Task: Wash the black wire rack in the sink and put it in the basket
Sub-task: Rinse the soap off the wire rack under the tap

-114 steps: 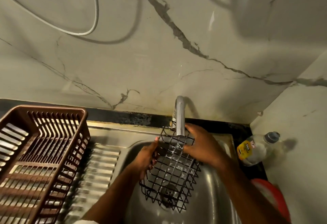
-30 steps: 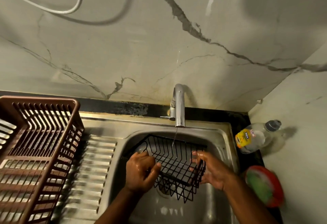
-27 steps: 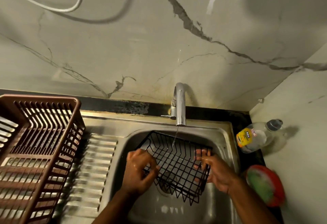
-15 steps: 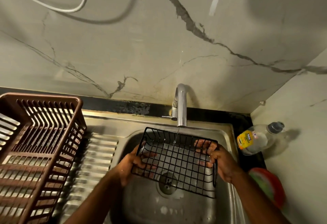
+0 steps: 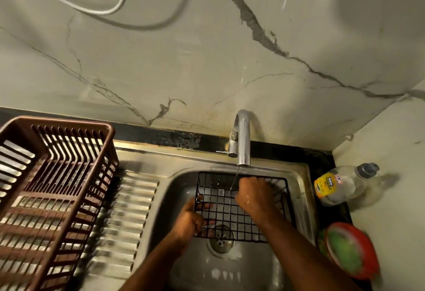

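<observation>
The black wire rack is held over the steel sink, its open side facing up, under a thin stream of water from the tap. My left hand grips the rack's left wall, fingers curled through the wires. My right hand is inside the rack with its fingers bent down against the wire floor, right beside the stream. The brown plastic basket stands on the drainboard to the left, with nothing in it.
A clear soap bottle with a yellow label lies on the counter right of the sink. A red dish holding a green scrubber sits at the near right. The ribbed drainboard lies between sink and basket. The drain shows under the rack.
The rack has been turned from tilted to level, open side up. My right hand left the rack's right edge and moved inside it; my left hand kept hold of the left side.
</observation>
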A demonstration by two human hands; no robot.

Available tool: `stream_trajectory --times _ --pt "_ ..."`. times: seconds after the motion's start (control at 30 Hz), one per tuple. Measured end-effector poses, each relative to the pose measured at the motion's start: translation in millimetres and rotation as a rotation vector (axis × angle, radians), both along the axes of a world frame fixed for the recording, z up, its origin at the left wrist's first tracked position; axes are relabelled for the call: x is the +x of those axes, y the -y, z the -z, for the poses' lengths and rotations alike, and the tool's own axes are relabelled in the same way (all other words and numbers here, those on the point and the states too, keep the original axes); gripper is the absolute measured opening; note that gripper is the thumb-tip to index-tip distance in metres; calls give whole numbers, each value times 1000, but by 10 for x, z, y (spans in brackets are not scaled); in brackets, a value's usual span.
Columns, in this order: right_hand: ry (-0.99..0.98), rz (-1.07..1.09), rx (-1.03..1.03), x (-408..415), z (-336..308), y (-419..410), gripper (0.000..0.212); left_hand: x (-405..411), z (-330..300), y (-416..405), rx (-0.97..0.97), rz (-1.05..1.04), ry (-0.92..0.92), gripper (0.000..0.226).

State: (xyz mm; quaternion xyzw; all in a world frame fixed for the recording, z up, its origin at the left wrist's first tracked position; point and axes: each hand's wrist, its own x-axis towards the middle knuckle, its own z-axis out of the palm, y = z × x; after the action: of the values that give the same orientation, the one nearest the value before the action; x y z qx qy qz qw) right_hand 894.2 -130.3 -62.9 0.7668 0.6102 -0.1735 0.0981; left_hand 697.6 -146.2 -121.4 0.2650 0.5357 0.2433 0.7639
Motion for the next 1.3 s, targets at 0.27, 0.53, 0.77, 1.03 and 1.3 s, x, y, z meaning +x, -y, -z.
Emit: stream_trajectory --times 0.27,0.53,0.77,1.03,1.3 --pt "-463 -122 8 -391 110 -295 31 146 -195 6 48 85 -20 76" --pt "-581 14 105 104 242 -53 45 141 -238 -58 82 85 -38 73" --pt "-271 170 159 490 258 96 27 8 -213 -92 83 1 -35 70" --pt "76 -12 -98 -111 107 13 20 195 -234 39 74 77 -86 71" --pt "-247 -239 57 -406 107 -195 26 211 -199 67 22 72 -46 75"
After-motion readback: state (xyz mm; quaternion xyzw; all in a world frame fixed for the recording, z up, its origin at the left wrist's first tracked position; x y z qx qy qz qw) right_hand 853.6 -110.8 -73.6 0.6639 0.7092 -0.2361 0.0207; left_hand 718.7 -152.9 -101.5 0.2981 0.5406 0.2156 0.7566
